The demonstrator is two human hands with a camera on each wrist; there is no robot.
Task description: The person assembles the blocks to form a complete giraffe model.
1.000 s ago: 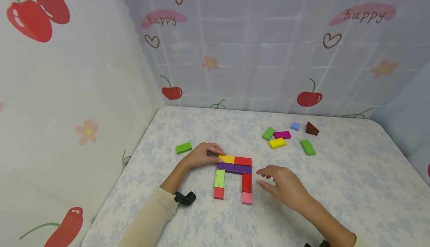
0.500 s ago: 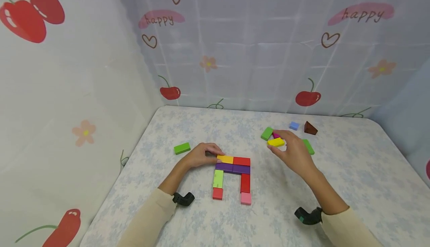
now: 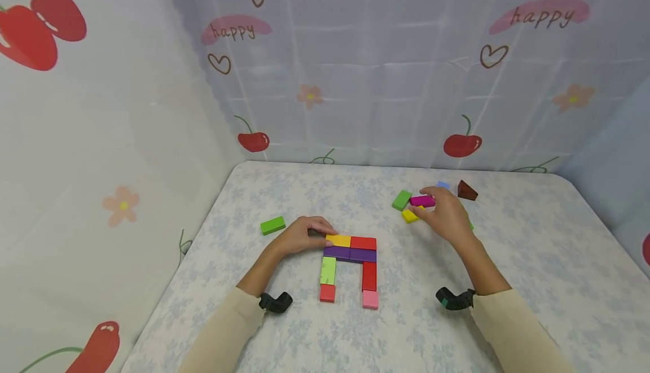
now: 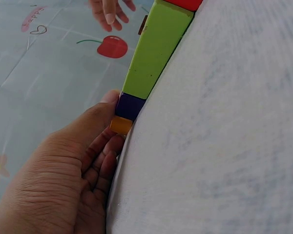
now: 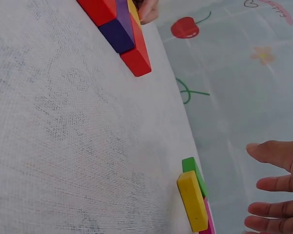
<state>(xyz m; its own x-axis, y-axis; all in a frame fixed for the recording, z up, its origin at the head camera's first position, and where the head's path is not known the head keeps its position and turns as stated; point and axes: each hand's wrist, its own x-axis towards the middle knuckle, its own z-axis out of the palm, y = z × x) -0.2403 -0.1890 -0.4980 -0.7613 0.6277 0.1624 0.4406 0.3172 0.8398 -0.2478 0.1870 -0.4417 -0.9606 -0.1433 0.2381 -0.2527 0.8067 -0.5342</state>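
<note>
In the head view, flat blocks form an arch-like shape: an orange-yellow block (image 3: 339, 241) and a red block (image 3: 363, 243) along the top, two purple blocks (image 3: 350, 254) below. One leg has a lime block (image 3: 328, 270) and a small red one (image 3: 327, 293); the other, a red block (image 3: 369, 276) and a pink one (image 3: 370, 299). My left hand (image 3: 299, 235) pinches the orange-yellow block's left end between thumb and fingers. My right hand (image 3: 447, 215), fingers apart and holding nothing, hovers over a magenta block (image 3: 420, 201) and a loose yellow block (image 5: 192, 201).
Left of the shape lies a green block (image 3: 273, 226). Beside the magenta one is another green block (image 3: 402, 200). Farther back are a blue block (image 3: 443, 185) and a brown wedge (image 3: 467, 191). A third green block is mostly hidden behind my right hand. Printed curtains enclose the table (image 3: 294, 333).
My right hand has travelled from beside the shape to the loose blocks, then shifted slightly back from the yellow one, over the magenta one. My left hand stays put.
</note>
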